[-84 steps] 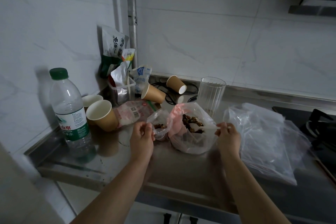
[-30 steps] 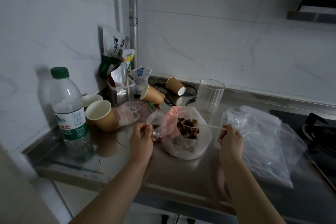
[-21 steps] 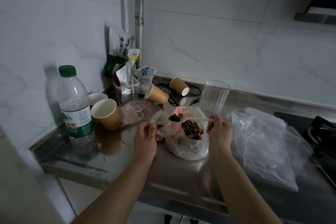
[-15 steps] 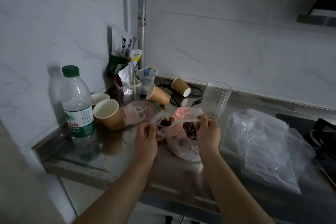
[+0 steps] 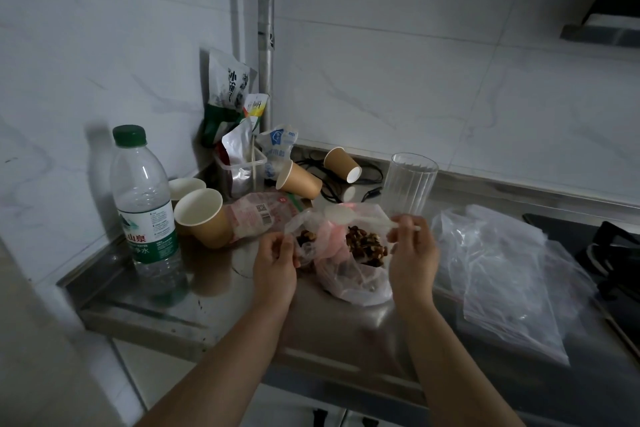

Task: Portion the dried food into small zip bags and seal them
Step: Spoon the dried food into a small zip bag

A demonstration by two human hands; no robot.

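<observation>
Left hand (image 5: 275, 258) is pinching the mouth of the small zip bag (image 5: 302, 242) open, a bit of dried food already sitting in it. Right hand (image 5: 412, 246) is gripping a white plastic spoon (image 5: 341, 215), bowl hovering empty-looking over the big bag of dried food (image 5: 365, 244) just beside it. I'd keep the small bag's mouth wide and low, spoon tipping right inside. Cups crowding the left, stack of spare bags (image 5: 502, 274) on the right, counter (image 5: 221, 291) front edge near, so short moves.
</observation>
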